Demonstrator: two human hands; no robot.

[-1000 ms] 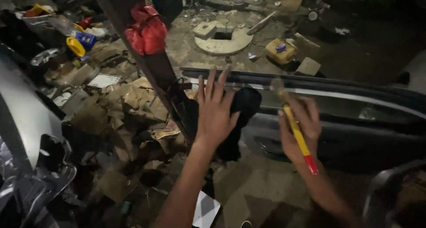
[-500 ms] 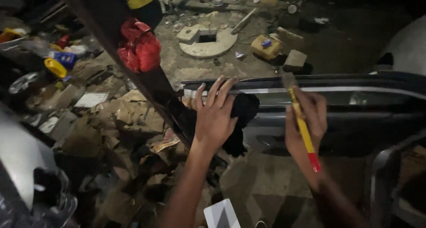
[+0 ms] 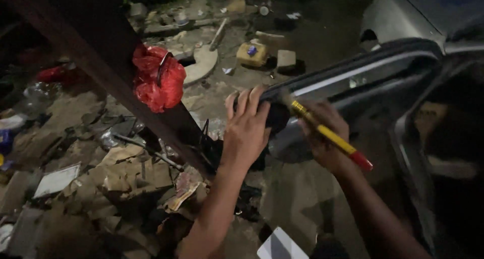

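Hands work at the top edge of a car door (image 3: 353, 82), which runs slantwise from the middle of the view up toward the right corner. The left hand (image 3: 247, 130) lies flat with fingers spread over the door's lower left end, palm pressing a dark cloth (image 3: 276, 117) against the edge; it grips nothing else. The right hand (image 3: 322, 138) sits just right of it, below the door's edge, fingers curled shut around a brush (image 3: 327, 133) with a yellow handle and red tip. The brush slants from its head, up against the door edge beside the cloth, down to the red end, which sticks out past the right hand toward the door's inner panel. Cloth and brush head are nearly touching; the exact contact is too dim to tell.

Room is tight on the door's left: a dark beam (image 3: 101, 72) crosses diagonally just left of the left hand, with a red plastic bag (image 3: 159, 85) hung on it. Below and left of the door, the ground is crowded with torn cardboard (image 3: 131, 171) and scraps. Beyond the door's edge lie a round flat slab (image 3: 201, 62), a yellow container (image 3: 252, 53) and a small block (image 3: 286, 60), well apart from the hands. Right of the door the view is dark.
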